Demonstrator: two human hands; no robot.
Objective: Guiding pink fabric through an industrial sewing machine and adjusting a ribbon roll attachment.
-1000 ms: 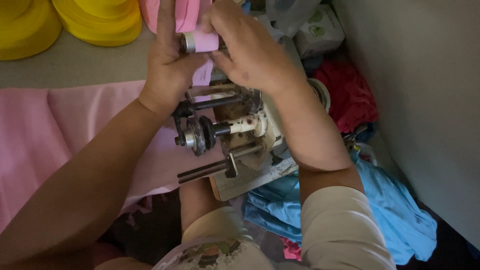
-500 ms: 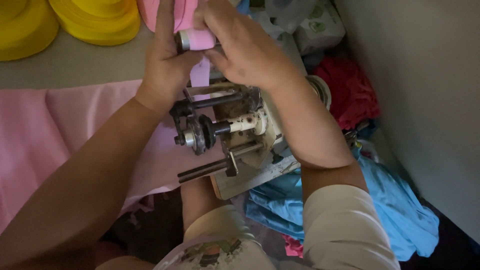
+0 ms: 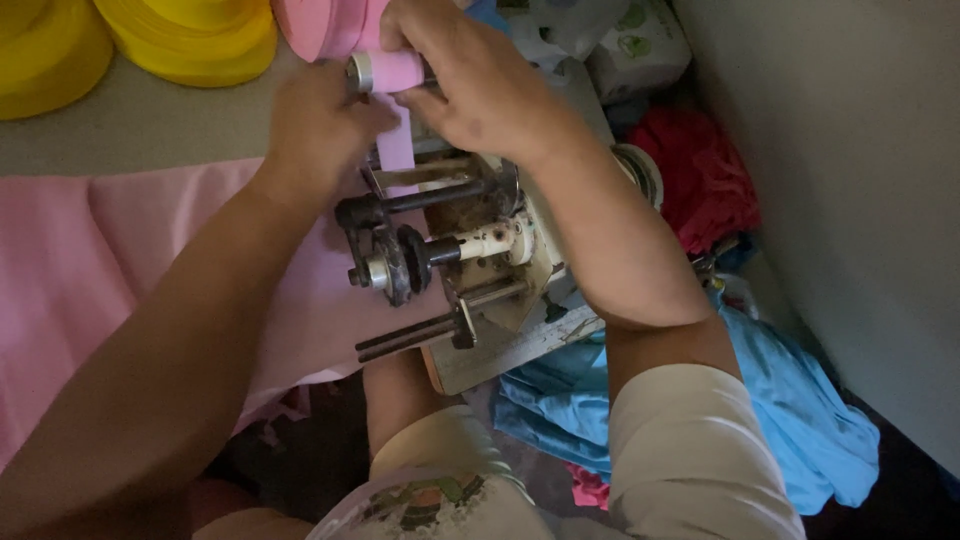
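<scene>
Both hands pinch the pink roller: left hand [image 3: 315,125] at its left end, right hand [image 3: 475,85] over its right; roller [image 3: 390,72] lies left-right, far above the machine [image 3: 470,250].

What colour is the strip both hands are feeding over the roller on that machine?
Pink: the fabric strip, seen in the head view.

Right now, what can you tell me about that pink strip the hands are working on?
The pink strip is a narrow, flat band of smooth fabric. It wraps over a small metal roller at the top and hangs straight down into the grey metal machine. The left hand and right hand both pinch it near the roller. A larger pink roll sits behind.
</scene>
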